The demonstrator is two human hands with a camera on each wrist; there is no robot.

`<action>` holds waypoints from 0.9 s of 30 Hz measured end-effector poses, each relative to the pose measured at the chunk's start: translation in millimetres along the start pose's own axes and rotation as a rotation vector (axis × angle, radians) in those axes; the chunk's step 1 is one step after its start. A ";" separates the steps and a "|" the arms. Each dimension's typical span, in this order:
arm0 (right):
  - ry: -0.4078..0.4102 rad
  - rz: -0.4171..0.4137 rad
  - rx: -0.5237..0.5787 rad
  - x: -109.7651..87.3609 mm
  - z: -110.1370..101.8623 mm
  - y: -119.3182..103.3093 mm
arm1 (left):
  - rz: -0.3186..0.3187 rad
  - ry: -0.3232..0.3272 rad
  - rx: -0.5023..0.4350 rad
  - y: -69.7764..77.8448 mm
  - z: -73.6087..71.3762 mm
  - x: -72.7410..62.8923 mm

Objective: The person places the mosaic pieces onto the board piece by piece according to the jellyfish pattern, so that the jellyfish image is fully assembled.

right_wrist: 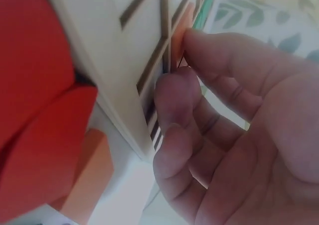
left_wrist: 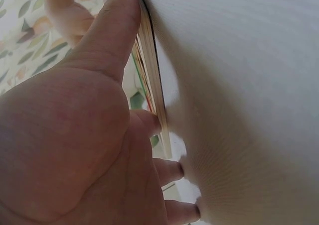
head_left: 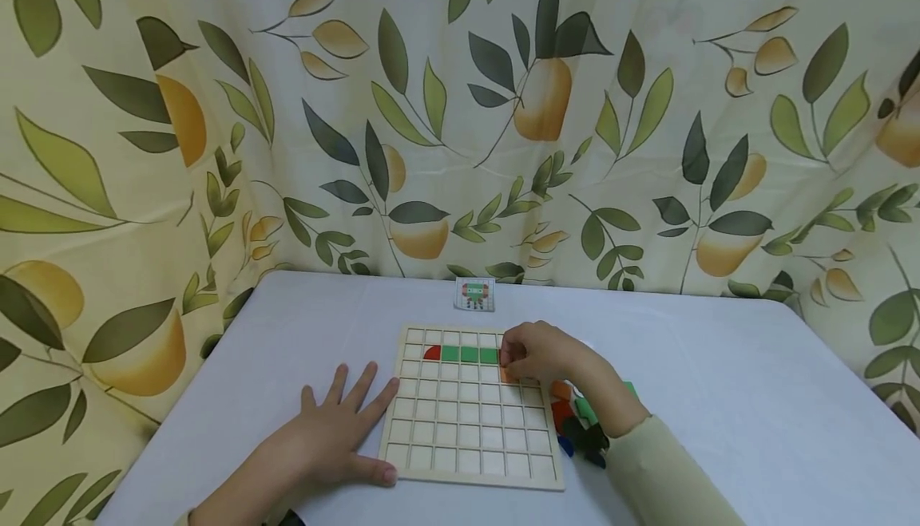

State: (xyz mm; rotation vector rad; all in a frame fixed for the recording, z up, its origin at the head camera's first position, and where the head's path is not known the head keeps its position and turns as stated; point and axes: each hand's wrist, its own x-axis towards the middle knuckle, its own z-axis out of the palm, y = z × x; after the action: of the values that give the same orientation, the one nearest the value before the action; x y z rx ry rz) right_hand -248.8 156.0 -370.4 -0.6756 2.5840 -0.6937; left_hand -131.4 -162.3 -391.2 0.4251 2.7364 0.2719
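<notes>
A wooden grid board (head_left: pixel 470 478) lies on the white table, divided into square cells. One red rounded piece (head_left: pixel 433 353) and a row of green square pieces (head_left: pixel 469 354) fill cells in its second row. My right hand (head_left: pixel 542 354) is over the board's upper right part, pinching an orange piece (right_wrist: pixel 182 28) between thumb and fingertips at the grid. Part of that piece is covered by the fingers. With fingers spread, my left hand (head_left: pixel 334 434) rests flat on the table, its thumb and index fingertip at the board's left edge.
Loose red, orange, green, black and blue pieces (head_left: pixel 575 428) are heaped right of the board, partly under the right forearm. A small pattern card (head_left: pixel 474 294) lies behind the board. A leaf-and-fruit printed curtain (head_left: pixel 460 111) hangs behind the table (head_left: pixel 719 382).
</notes>
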 end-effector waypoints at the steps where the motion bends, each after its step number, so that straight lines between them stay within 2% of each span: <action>1: 0.001 -0.004 -0.004 -0.1 0.7 0.3 | -0.002 -0.003 -0.002 0.0 0.0 0.2; 8: -0.004 -0.034 0.020 -6.5 -2.4 1.9 | -0.009 -0.004 0.004 -0.5 0.7 0.9; 13: -0.018 -0.046 0.065 -17.1 -11.6 11.5 | -0.002 -0.005 0.007 0.5 -0.1 1.7; 20: 0.007 0.015 0.037 -34.0 -22.7 28.4 | -0.003 -0.005 0.002 1.1 0.1 2.0; 27: -0.135 0.106 0.045 -43.3 -23.2 29.0 | -0.006 0.004 0.005 0.6 1.4 1.0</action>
State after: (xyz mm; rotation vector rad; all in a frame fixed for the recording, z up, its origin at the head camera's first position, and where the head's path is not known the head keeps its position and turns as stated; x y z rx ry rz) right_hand -234.6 209.7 -357.5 -0.5481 2.4532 -0.6482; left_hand -131.7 -161.2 -392.7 0.4176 2.7420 0.2650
